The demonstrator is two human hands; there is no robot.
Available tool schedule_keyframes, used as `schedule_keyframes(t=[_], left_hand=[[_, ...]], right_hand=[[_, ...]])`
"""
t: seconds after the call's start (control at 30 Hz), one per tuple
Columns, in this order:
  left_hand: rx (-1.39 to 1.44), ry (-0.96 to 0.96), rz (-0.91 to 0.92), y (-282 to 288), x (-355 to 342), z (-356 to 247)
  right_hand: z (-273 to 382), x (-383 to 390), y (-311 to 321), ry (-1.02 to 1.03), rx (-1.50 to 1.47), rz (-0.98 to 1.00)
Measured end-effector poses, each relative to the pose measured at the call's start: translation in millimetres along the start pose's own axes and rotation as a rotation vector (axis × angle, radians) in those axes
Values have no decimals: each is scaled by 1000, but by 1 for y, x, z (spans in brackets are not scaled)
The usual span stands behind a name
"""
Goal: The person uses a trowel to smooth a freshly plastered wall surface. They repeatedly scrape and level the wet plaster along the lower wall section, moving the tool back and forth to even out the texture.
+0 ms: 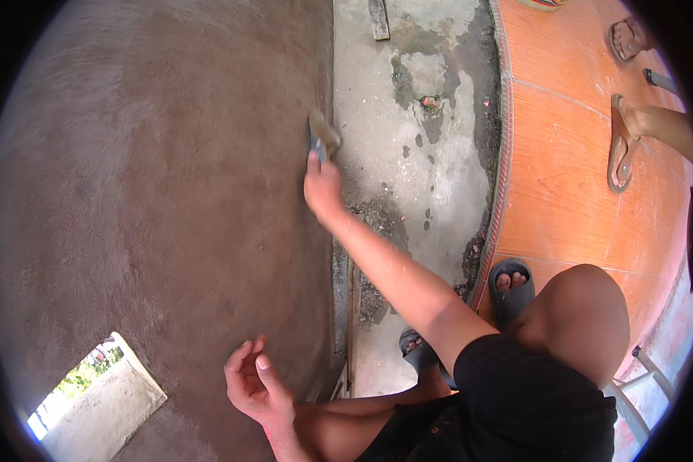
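Brown, rough-textured plaster covers a wall (184,200) that fills the left side of the view, paler and streaked in places. Near its lower left is a rectangular opening (104,416) with a pale, light-coloured reveal, daylight and some greenery showing through. Along the wall's foot runs a grey concrete strip (454,154), stained with dark patches, spots and gritty residue; a flat, narrow piece (379,19) lies on it at the top. Beyond a ribbed reddish edging (504,138) spreads an orange tiled floor (558,169) with pale joints, where another person's sandalled foot (624,146) rests. Metal legs (631,416) of some furniture stand at the lower right.

At the wall's edge, above the concrete strip, the right hand (323,189) has its grip closed around the handle of a hand tool (327,135), blurred, bluish-grey and beige; whether it touches the plaster cannot be told. The left hand (261,389) is near the wall's lower part, its grip relaxed, fingers loosely curled and thumb apart.
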State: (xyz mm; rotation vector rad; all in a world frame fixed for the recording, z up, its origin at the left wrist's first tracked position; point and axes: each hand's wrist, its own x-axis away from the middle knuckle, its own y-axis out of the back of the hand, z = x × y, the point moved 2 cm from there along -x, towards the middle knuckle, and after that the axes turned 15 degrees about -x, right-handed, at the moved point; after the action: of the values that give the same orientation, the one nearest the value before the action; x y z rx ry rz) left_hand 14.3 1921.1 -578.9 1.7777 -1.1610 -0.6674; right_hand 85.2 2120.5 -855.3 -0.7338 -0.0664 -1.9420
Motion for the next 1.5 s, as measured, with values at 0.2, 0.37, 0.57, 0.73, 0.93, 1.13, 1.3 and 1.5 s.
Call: schedule_keyframes(t=[0.2,0.37,0.57,0.73,0.93,1.13,1.3,1.5], left_hand=[[26,39,49,5,-4,-2],[1,56,77,8,-9,-10],[143,-65,131,36,2,-17],[227,-28,196,75,28,-1],[144,184,385,94,72,38],[115,276,522,92,107,50],[565,120,775,91,107,35],[704,-33,451,117,108,30]], right_hand=[[-25,-2,-12,261,15,78],[-156,307,88,-380,242,363],[-196,359,125,-1111,145,755],[-98,238,108,-1344,95,1044],[7,171,127,-1323,30,1428],[42,157,139,-983,-218,1586],[116,197,111,-714,-113,1778],[289,248,-11,-458,922,2016]])
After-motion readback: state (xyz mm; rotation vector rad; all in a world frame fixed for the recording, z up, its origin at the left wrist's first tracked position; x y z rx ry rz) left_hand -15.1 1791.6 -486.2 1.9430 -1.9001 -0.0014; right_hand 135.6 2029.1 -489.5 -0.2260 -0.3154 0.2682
